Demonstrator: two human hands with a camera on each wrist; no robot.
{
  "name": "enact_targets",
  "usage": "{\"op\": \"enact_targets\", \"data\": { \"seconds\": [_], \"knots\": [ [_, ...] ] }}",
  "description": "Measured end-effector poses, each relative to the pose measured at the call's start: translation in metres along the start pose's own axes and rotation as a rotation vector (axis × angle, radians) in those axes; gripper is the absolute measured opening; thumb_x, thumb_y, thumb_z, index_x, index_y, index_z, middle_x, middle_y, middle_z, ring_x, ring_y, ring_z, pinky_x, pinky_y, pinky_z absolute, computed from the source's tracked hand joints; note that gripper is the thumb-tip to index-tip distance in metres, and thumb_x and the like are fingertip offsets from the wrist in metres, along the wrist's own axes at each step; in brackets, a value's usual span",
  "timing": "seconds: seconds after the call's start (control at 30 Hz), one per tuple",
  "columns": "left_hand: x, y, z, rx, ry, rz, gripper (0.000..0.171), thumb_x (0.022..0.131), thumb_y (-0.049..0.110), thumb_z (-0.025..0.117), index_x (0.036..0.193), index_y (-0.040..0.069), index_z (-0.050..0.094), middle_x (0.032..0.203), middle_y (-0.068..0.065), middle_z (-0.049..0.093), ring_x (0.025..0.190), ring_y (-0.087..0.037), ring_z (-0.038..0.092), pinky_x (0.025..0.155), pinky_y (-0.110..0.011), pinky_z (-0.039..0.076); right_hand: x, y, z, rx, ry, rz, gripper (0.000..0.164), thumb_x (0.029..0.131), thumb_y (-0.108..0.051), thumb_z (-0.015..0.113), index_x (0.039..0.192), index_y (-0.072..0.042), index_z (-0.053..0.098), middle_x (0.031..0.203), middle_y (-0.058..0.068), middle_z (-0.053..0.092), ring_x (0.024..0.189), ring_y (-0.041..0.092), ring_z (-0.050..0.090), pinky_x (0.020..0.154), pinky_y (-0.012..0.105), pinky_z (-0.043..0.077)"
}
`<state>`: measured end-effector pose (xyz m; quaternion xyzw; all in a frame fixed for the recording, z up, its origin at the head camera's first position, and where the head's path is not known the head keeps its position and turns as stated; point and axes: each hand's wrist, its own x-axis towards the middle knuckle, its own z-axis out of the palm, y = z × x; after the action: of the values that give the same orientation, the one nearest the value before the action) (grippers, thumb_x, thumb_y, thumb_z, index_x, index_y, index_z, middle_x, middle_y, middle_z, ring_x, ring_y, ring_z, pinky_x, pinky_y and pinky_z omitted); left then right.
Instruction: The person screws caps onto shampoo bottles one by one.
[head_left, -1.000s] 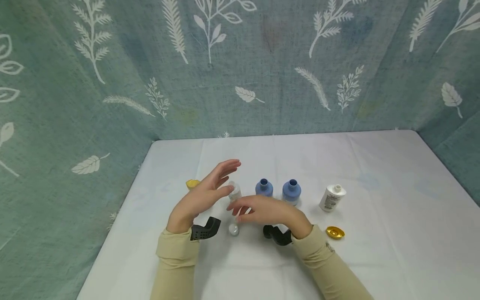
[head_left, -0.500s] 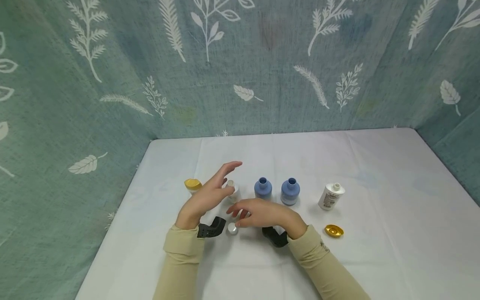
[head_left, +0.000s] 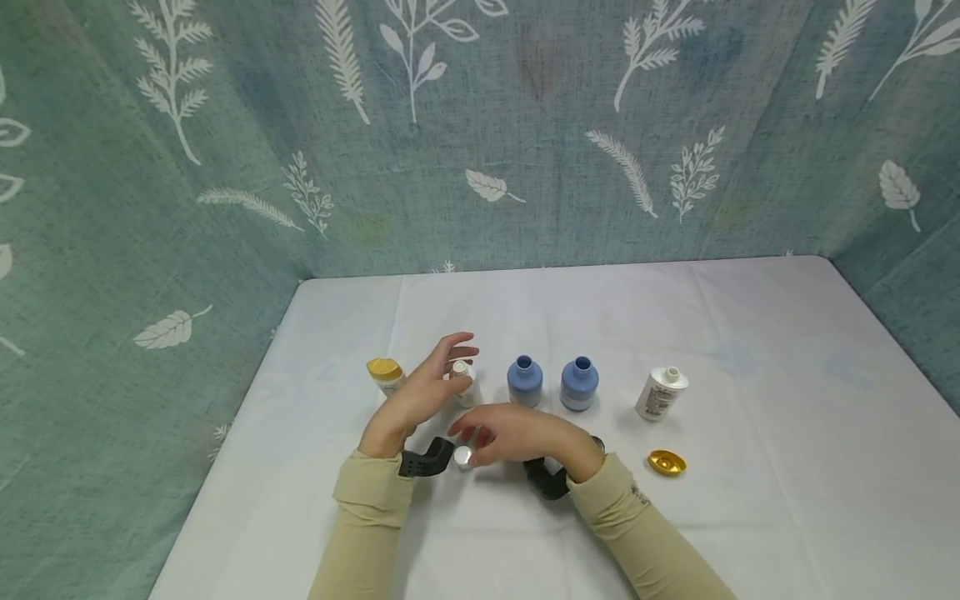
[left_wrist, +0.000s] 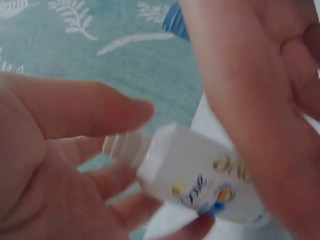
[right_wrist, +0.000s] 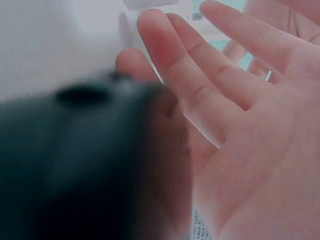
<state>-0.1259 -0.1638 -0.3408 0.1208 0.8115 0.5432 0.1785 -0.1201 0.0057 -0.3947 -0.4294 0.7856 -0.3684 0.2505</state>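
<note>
My left hand (head_left: pixel 422 395) reaches around an uncapped white bottle (head_left: pixel 469 395), which has gold and blue print. In the left wrist view, the thumb is apart from the bottle's neck (left_wrist: pixel 127 147), while the other fingers extend loosely behind and below it. My right hand (head_left: pixel 517 432) is in front of that bottle, palm toward the left, its fingers (right_wrist: pixel 200 92) extended and spread. A small silver cap (head_left: pixel 462 456) lies on the table right at the right thumb tip. Left of my left hand stands a white bottle with a yellow cap (head_left: pixel 385 370).
Two uncapped blue bottles (head_left: pixel 524 383) stand side by side just beyond my right hand. Farther right is another uncapped white bottle (head_left: pixel 659 395), with a gold cap (head_left: pixel 667 462) lying in front of it. A patterned curtain (head_left: pixel 465 217) hangs behind the white-covered table (head_left: pixel 750 400).
My left hand has moved slightly right and lower, its fingers now closer around the white bottle. My right hand has come down and left a little, nearer the silver cap.
</note>
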Motion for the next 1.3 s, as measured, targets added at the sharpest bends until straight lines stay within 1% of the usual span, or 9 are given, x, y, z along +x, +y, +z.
{"op": "enact_targets", "data": {
  "seconds": [0.03, 0.17, 0.37, 0.43, 0.6, 0.7, 0.9, 1.1, 1.3],
  "knots": [
    [-0.002, 0.002, 0.0, -0.012, -0.008, 0.0, 0.054, 0.089, 0.002, 0.048, 0.136, 0.017, 0.026, 0.133, -0.009, 0.039, 0.127, -0.031, 0.027, 0.101, -0.045, 0.023, 0.0, 0.0, 0.0, -0.006, 0.0, 0.003, 0.037, 0.08, -0.018, 0.066, 0.115, -0.013, 0.057, 0.104, -0.004, 0.059, 0.087, 0.007, 0.056, 0.074, 0.018, 0.043],
    [-0.001, -0.006, -0.002, -0.031, -0.021, 0.02, 0.053, 0.089, 0.004, 0.051, 0.135, 0.017, 0.031, 0.131, -0.01, 0.042, 0.127, -0.03, 0.028, 0.103, -0.044, 0.021, 0.001, 0.001, 0.003, -0.022, -0.001, 0.006, 0.035, 0.079, -0.017, 0.067, 0.112, -0.013, 0.059, 0.097, -0.005, 0.059, 0.082, 0.003, 0.054, 0.072, 0.017, 0.043],
    [0.009, -0.032, 0.0, -0.04, -0.005, 0.038, 0.048, 0.088, 0.007, 0.055, 0.13, 0.022, 0.039, 0.127, -0.007, 0.047, 0.124, -0.022, 0.034, 0.099, -0.042, 0.028, 0.003, 0.002, 0.007, -0.068, 0.006, -0.02, 0.03, 0.078, -0.013, 0.067, 0.107, -0.012, 0.061, 0.093, -0.004, 0.06, 0.08, 0.004, 0.054, 0.071, 0.015, 0.042],
    [0.012, -0.041, 0.0, -0.033, 0.01, 0.024, 0.043, 0.088, 0.012, 0.056, 0.127, 0.025, 0.043, 0.126, -0.002, 0.048, 0.123, -0.019, 0.035, 0.099, -0.042, 0.029, 0.005, 0.002, 0.009, -0.091, 0.015, -0.031, 0.028, 0.078, -0.013, 0.066, 0.105, -0.013, 0.062, 0.091, -0.005, 0.059, 0.079, 0.004, 0.054, 0.07, 0.015, 0.042],
    [0.013, -0.053, 0.002, -0.073, 0.029, -0.047, 0.034, 0.086, 0.025, 0.06, 0.119, 0.026, 0.051, 0.127, 0.008, 0.044, 0.125, -0.014, 0.032, 0.103, -0.043, 0.021, 0.008, 0.004, 0.013, -0.148, 0.043, -0.05, 0.026, 0.075, -0.012, 0.068, 0.1, -0.018, 0.063, 0.086, -0.007, 0.058, 0.078, 0.004, 0.052, 0.069, 0.014, 0.04],
    [0.015, -0.059, 0.002, -0.118, 0.014, -0.026, 0.035, 0.086, 0.025, 0.06, 0.12, 0.023, 0.051, 0.128, 0.006, 0.044, 0.126, -0.014, 0.03, 0.104, -0.043, 0.017, 0.009, 0.003, 0.015, -0.181, 0.054, -0.058, 0.025, 0.075, -0.012, 0.069, 0.099, -0.018, 0.064, 0.086, -0.006, 0.058, 0.078, 0.004, 0.052, 0.069, 0.013, 0.039],
    [0.018, -0.066, 0.001, -0.147, -0.014, 0.027, 0.037, 0.087, 0.025, 0.059, 0.122, 0.019, 0.05, 0.125, 0.005, 0.048, 0.124, -0.01, 0.033, 0.104, -0.041, 0.018, 0.01, 0.002, 0.014, -0.22, 0.064, -0.04, 0.022, 0.075, -0.017, 0.07, 0.097, -0.018, 0.065, 0.085, -0.008, 0.056, 0.076, 0.002, 0.05, 0.068, 0.013, 0.039],
    [0.018, -0.07, 0.002, -0.129, -0.029, 0.044, 0.039, 0.086, 0.033, 0.058, 0.123, 0.022, 0.049, 0.123, 0.007, 0.05, 0.123, -0.007, 0.035, 0.102, -0.041, 0.02, 0.006, -0.001, 0.006, -0.164, 0.059, 0.017, 0.02, 0.078, -0.023, 0.068, 0.097, -0.02, 0.065, 0.08, -0.014, 0.055, 0.073, 0.001, 0.05, 0.066, 0.016, 0.04],
    [0.014, -0.064, 0.001, -0.141, -0.051, 0.038, 0.038, 0.088, 0.032, 0.055, 0.124, 0.022, 0.049, 0.126, 0.005, 0.049, 0.122, -0.009, 0.037, 0.101, -0.042, 0.021, 0.001, -0.007, -0.007, -0.171, 0.117, -0.011, 0.019, 0.083, -0.018, 0.06, 0.101, -0.014, 0.065, 0.082, -0.014, 0.058, 0.072, 0.001, 0.051, 0.067, 0.016, 0.041]
  ]
}}
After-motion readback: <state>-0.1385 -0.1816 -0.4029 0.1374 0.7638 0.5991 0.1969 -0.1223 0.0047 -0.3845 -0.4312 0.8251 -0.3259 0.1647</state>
